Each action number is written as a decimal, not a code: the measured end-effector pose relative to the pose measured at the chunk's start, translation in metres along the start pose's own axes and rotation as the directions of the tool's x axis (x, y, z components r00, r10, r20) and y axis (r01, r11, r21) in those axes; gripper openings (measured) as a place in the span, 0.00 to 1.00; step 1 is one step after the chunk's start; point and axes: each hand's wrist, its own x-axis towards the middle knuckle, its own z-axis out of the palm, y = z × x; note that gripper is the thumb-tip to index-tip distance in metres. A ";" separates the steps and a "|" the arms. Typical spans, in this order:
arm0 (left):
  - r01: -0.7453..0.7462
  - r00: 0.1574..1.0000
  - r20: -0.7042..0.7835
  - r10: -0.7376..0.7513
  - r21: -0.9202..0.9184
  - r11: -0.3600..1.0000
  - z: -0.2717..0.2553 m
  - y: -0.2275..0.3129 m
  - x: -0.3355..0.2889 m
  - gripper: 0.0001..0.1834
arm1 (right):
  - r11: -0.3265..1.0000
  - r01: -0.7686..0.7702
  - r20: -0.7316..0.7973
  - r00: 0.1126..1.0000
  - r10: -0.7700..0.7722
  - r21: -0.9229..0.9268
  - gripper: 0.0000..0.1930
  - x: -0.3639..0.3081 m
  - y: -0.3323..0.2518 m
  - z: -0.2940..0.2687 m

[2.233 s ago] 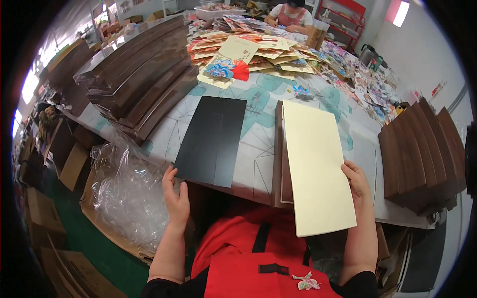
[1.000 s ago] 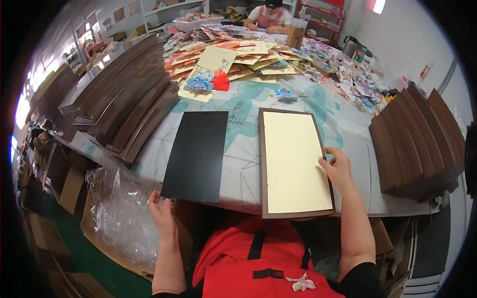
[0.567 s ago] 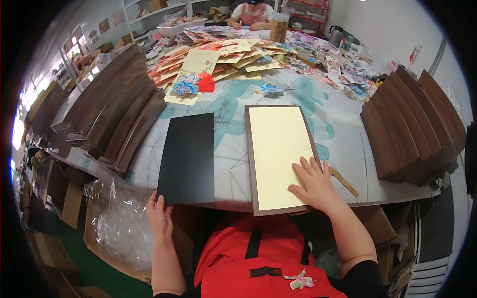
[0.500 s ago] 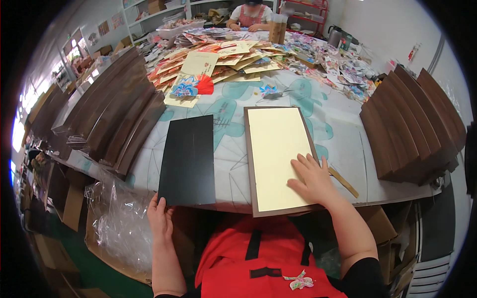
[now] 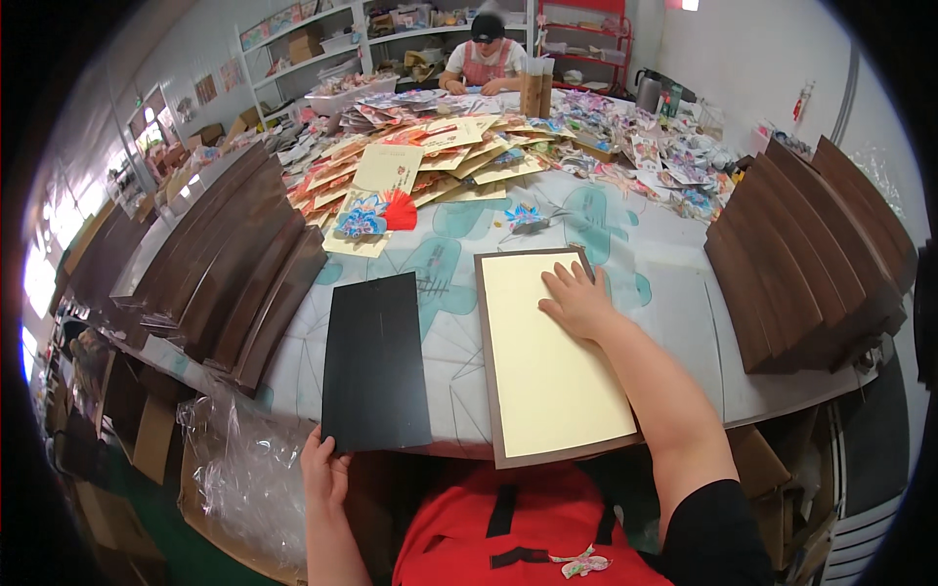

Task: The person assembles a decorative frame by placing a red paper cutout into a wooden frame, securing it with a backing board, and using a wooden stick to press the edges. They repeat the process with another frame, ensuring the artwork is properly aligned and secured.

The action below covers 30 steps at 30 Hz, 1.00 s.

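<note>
A black rectangular board [image 5: 376, 361] lies at the table's near edge, and my left hand [image 5: 327, 467] pinches its lower left corner. To the right is a brown board [image 5: 532, 458] with a cream sheet [image 5: 552, 381] on its face, so that only a narrow brown border shows. My right hand [image 5: 578, 301] rests on the sheet's upper right part, fingers spread, fingertips close to the top edge. My right forearm crosses the sheet's right side and hides part of it.
Stacks of brown boards stand at left [image 5: 220, 273] and right [image 5: 806, 259]. Beyond lie a blue paper flower [image 5: 525, 217], a blue flower with red tassel [image 5: 363, 217] and a heap of cream cards [image 5: 391, 166]. A person [image 5: 486, 63] sits at the far side. Clear plastic wrap [image 5: 244, 479] fills a carton below left.
My right hand has slid up the cream sheet from its lower right part to near the top. My left hand keeps its hold on the black board. The whole view has tilted slightly upward.
</note>
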 end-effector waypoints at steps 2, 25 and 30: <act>-0.009 1.000 0.008 0.009 -0.002 1.000 0.001 0.001 -0.001 0.22 | 0.998 0.041 -0.034 0.999 -0.042 -0.041 0.29 0.001 0.001 0.012; 0.062 0.809 0.581 -0.089 0.066 0.996 0.154 -0.017 -0.062 0.27 | -0.128 0.017 0.031 0.931 0.364 0.992 0.27 -0.139 -0.075 -0.071; -0.184 0.826 0.564 -0.014 0.292 0.938 0.155 -0.033 -0.053 0.21 | -0.053 -0.078 0.092 0.936 0.341 0.996 0.25 -0.158 -0.016 -0.078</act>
